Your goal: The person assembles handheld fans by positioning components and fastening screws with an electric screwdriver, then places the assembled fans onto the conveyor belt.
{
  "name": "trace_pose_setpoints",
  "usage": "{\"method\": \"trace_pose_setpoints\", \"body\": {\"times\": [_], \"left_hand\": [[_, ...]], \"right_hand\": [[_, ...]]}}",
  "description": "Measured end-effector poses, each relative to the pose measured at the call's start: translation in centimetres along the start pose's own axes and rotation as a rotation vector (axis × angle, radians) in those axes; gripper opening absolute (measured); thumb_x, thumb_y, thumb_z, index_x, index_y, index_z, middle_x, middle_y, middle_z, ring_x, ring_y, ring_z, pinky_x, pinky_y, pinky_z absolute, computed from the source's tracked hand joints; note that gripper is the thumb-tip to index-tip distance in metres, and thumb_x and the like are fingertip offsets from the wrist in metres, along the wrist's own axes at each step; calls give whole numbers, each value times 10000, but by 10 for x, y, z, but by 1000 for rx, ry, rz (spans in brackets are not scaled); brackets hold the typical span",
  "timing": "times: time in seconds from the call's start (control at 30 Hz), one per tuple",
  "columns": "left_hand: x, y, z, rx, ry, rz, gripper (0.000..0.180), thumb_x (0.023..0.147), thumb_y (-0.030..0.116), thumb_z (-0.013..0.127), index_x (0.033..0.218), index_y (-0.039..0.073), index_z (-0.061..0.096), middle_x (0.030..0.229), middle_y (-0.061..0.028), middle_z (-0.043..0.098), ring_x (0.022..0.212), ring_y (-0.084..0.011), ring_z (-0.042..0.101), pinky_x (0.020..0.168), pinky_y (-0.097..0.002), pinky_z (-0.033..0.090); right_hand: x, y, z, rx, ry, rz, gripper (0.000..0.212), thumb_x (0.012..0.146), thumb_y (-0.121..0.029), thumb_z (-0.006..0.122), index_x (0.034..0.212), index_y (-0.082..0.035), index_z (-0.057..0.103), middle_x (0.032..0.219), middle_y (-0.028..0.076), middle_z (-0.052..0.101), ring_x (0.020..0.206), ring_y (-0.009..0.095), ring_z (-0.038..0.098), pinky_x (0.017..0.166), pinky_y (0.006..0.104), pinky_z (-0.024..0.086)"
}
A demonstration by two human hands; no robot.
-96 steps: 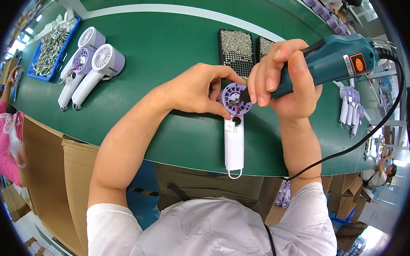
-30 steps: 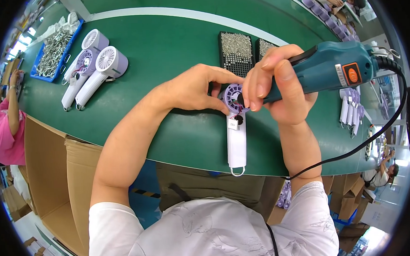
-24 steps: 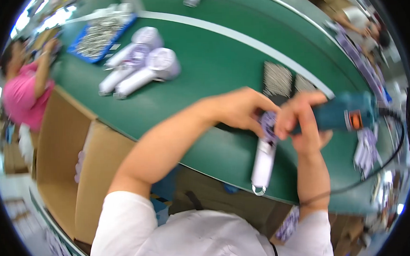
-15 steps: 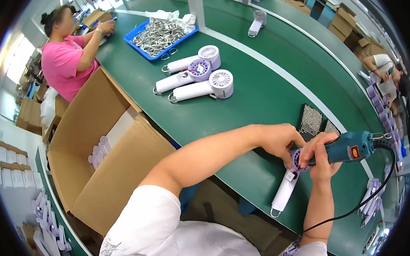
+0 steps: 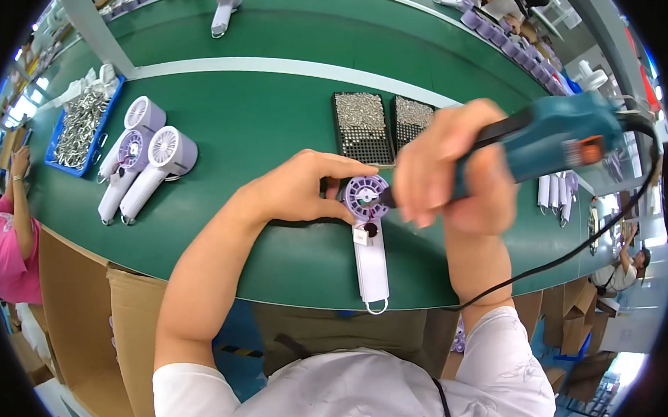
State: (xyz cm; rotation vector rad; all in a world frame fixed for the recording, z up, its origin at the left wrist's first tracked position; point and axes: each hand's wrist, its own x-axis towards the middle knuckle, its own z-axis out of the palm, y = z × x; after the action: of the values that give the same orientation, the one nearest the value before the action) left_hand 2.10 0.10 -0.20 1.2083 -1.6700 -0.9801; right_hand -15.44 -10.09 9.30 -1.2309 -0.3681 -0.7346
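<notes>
A white and lilac handheld fan (image 5: 371,263) lies on the green table, its round head away from me and its wire loop at the near edge. The head is uncovered, showing a purple ring and inner hub. My left hand (image 5: 299,187) grips that head from the left between thumb and fingers. My right hand (image 5: 451,170), blurred by motion, is wrapped round a teal electric screwdriver (image 5: 547,136). The screwdriver's dark tip points at the right side of the fan head; whether it touches cannot be told. Just beyond are two black screw trays (image 5: 365,153) filled with small screws.
Three more fans (image 5: 169,150) lie at the left, beside a blue tray (image 5: 64,169) heaped with metal clips. A black cable (image 5: 567,260) curves down from the screwdriver. A cardboard box (image 5: 78,316) stands at the table's left edge. Co-workers sit at far left and far right.
The view has swung right, so the fan now sits near the middle. The screwdriver has tilted and drawn up and right from the fan head. My left hand keeps its hold.
</notes>
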Motion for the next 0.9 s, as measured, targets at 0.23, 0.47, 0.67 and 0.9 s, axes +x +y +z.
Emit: {"method": "trace_pose_setpoints", "body": {"times": [0.23, 0.47, 0.67, 0.9], "left_hand": [[-2, -9, 6, -22, 16, 18, 661, 674, 96, 905, 1292, 76, 670, 1245, -68, 687, 722, -79, 543, 591, -233, 448], [-2, -2, 3, -22, 41, -5, 669, 648, 110, 919, 1271, 68, 679, 1174, -75, 712, 697, -108, 512, 641, -265, 478], [-1, 0, 2, 14, 36, -34, 701, 644, 99, 918, 1300, 88, 671, 1186, -77, 709, 669, -80, 523, 562, -229, 433], [0, -1, 5, 14, 33, -22, 727, 673, 82, 901, 1350, 110, 638, 1202, -82, 702, 672, -76, 534, 546, -220, 425]], "right_hand": [[3, -3, -54, -337, 408, -185, 145, 994, -70, 550, 1001, 69, 591, 633, 101, 580, 414, 188, 534, 412, 348, 478], [0, 6, -91, -519, 471, -208, 112, 1004, -87, 551, 1010, 11, 604, 655, 83, 561, 432, 174, 513, 422, 355, 464], [1, 10, -110, -572, 544, -164, 120, 982, -74, 602, 970, 46, 597, 620, 81, 548, 428, 183, 529, 425, 354, 471], [-3, 21, -114, -587, 577, -116, 126, 957, -74, 654, 922, 44, 624, 594, 63, 573, 437, 162, 563, 430, 318, 474]]}}
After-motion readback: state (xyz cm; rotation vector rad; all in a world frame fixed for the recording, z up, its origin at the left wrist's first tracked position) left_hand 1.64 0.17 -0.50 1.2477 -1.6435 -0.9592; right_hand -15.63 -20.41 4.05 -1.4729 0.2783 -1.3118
